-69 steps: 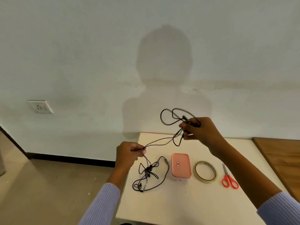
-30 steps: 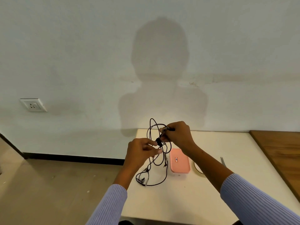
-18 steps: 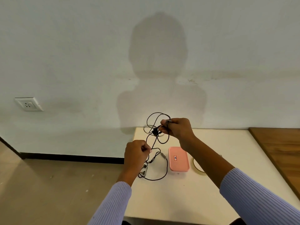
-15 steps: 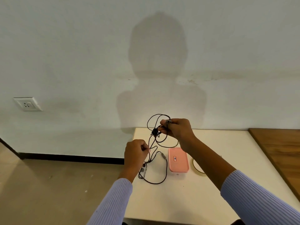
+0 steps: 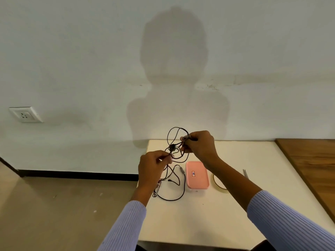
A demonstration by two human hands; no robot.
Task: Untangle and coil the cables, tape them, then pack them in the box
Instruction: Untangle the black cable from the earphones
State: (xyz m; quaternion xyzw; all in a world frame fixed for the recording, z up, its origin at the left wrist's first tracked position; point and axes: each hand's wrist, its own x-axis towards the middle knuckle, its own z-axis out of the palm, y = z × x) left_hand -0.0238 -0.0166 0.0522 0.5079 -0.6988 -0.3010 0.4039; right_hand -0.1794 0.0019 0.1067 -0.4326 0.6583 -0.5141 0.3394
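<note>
Above the table, both grips pinch the cables — left hand, right hand.

No readable text appears anywhere. The pink box on the white table carries a small red and white label on its lid, too blurred to read.

I see my left hand and right hand pinching the tangled black cables above the table's far-left corner, the pink box just beside the trailing strands.
</note>
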